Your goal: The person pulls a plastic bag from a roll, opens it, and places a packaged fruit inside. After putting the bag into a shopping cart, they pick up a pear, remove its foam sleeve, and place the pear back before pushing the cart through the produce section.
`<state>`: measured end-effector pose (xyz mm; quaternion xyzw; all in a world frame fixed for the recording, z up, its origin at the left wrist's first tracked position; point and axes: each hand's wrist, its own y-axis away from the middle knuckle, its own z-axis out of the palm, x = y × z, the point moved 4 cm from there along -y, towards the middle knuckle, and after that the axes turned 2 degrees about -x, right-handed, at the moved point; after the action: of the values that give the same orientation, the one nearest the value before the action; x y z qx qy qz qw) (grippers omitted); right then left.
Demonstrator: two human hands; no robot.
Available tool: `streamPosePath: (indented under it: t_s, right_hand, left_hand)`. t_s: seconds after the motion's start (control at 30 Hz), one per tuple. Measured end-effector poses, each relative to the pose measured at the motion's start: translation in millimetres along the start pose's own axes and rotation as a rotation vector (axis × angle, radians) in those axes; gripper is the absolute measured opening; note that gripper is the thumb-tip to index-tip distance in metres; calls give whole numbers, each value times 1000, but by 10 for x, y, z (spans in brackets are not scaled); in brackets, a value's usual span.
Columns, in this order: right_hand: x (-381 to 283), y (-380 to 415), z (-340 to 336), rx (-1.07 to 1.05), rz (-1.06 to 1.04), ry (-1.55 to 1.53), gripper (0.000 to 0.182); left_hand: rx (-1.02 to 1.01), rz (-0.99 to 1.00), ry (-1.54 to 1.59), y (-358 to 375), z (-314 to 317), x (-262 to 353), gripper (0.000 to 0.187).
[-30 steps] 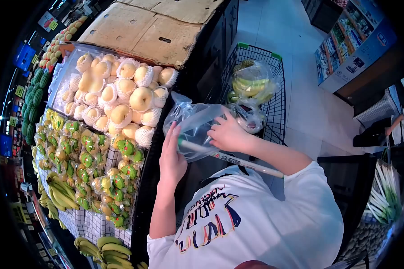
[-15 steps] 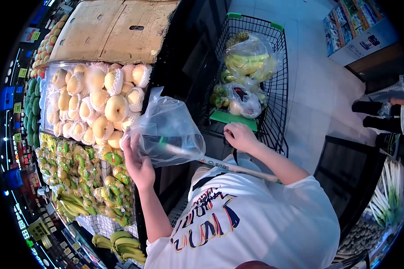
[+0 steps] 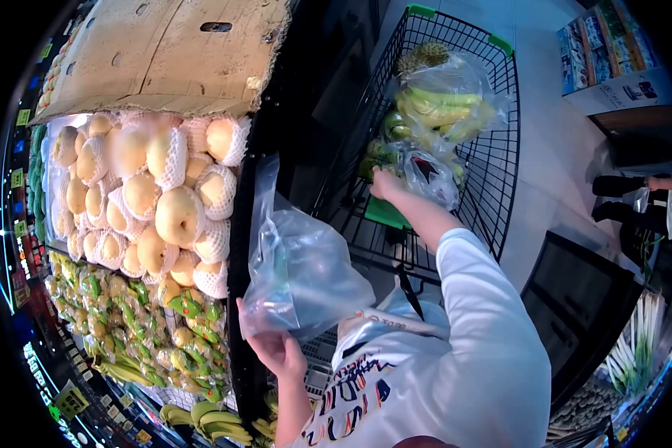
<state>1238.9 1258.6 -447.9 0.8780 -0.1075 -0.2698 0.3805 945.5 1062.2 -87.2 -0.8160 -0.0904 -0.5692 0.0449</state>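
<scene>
A clear plastic bag (image 3: pixel 302 265) hangs puffed out beside the fruit stand, with my left hand (image 3: pixel 275 347) at its lower edge, fingers pressed against the film. My right hand (image 3: pixel 387 184) is over the near end of the shopping cart (image 3: pixel 509 142), fingers curled in beside a knotted bag of produce (image 3: pixel 430 178); what they grip is hidden. Farther into the cart lie bagged bananas (image 3: pixel 440 112) and a spiky durian (image 3: pixel 423 57). Pale round fruits (image 3: pixel 178 216) in white foam nets fill the stand on the left.
Cardboard (image 3: pixel 172 52) covers the stand's upper part. Below the netted fruit are wrapped green-and-yellow packs (image 3: pixel 138 321) and bananas (image 3: pixel 213 420). At the right are a dark bin (image 3: pixel 575 299), leeks (image 3: pixel 638 343), stacked boxes (image 3: pixel 612 56) and another person's arm (image 3: pixel 664 184).
My right hand has moved forward from near the cart's handle to the bagged produce. My left hand and the plastic bag have shifted down and right in view, away from the fruit.
</scene>
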Motion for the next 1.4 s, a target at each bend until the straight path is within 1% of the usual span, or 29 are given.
streamPosePath:
  t_s: [0.03,0.07,0.1,0.13,0.17,0.2,0.23,0.3,0.4,0.5,0.6,0.7,0.73,0.77,0.83,0.87,0.9,0.93,0.97,1.0,1.03,1.07,1.1,1.17,1.23,1.27,1.3,1.37,1.4]
  right_hand:
    - [-4,-227,80,37,0,124,59]
    - [17,-471,221,70,-4,254,60]
    - [87,-736,406,102,-6,385,62]
    - [111,-867,499,224,-4,367,61]
    - [174,-983,656,162,50,381,60]
    - [89,-1011,554,118,106,392,59]
    - [27,-1064,508,76,165,397,58]
    - [26,-1271,645,159,192,473,55]
    - [24,-1427,762,280,207,584,47]
    - [-32,-1443,706,186,237,582,45]
    - [-47,-1375,526,128,245,443,46]
    - [-82,-1078,287,53,183,224,53]
    - [-104,-868,175,112,136,252,63]
    - [-74,-692,67,26,144,144,66]
    - [-51,-304,-241,-141,146,-73,74]
    - [81,-274,-222,-103,65,-237,76]
    - [246,-238,-109,-72,-15,-403,79]
    - [312,-70,-82,-57,-76,-627,84]
    - [376,91,-42,-100,-93,-881,81]
    - [324,447,-199,-227,-83,-1091,79]
    - [144,990,-501,-352,-24,-1303,73]
    - [223,1123,-446,-386,-112,-1568,69]
    - [125,1443,-595,-384,-255,-1728,66]
    - [147,1834,-699,-658,-419,-1930,72]
    - [20,2220,-870,-760,-532,-2018,82]
    - [0,2309,-894,-758,-650,-1959,87]
    - [-35,2405,-948,-714,-723,-1849,88]
    - [-174,2692,-1104,-733,-833,-1733,90]
    - [-282,2903,-1196,-766,-892,-1727,89]
  left_hand:
    - [8,27,22,-66,158,129,88]
    - [-5,65,4,-87,242,111,86]
    - [-95,-12,-21,-126,314,138,86]
    - [-132,-9,-102,-143,339,124,83]
    - [-171,-11,-186,-134,322,83,79]
    - [-235,43,-298,-93,240,-48,80]
    - [-166,-2,-198,-87,282,-80,82]
    - [-200,-50,-157,-125,305,-79,81]
    - [-255,-10,-411,-97,222,-149,77]
    - [-256,-2,-357,-70,186,-174,73]
    - [-244,38,-324,-75,223,-120,63]
    - [-256,108,-431,-140,236,27,55]
    - [-119,65,-362,-136,295,56,51]
    - [-138,47,-346,-82,277,34,53]
    - [-123,-55,-254,57,239,-6,54]
    - [-110,-152,-234,152,190,-33,57]
    - [-101,-182,-199,178,193,5,61]
    - [-112,-172,-206,181,203,51,62]
    - [-120,-162,-211,200,204,78,63]
    - [-130,-97,-210,242,185,46,68]
    - [-120,-102,-186,249,186,68,70]
    - [-110,-112,-164,260,184,113,72]
    - [-99,-130,-145,291,174,156,74]
    - [-103,-101,-154,312,142,194,78]
    - [-159,-124,-124,315,114,283,86]
    - [-179,-151,-110,345,86,273,89]
    - [-197,-166,-89,331,82,263,92]
    - [-216,-86,-105,273,118,373,98]
    - [-237,-66,-101,224,126,410,99]
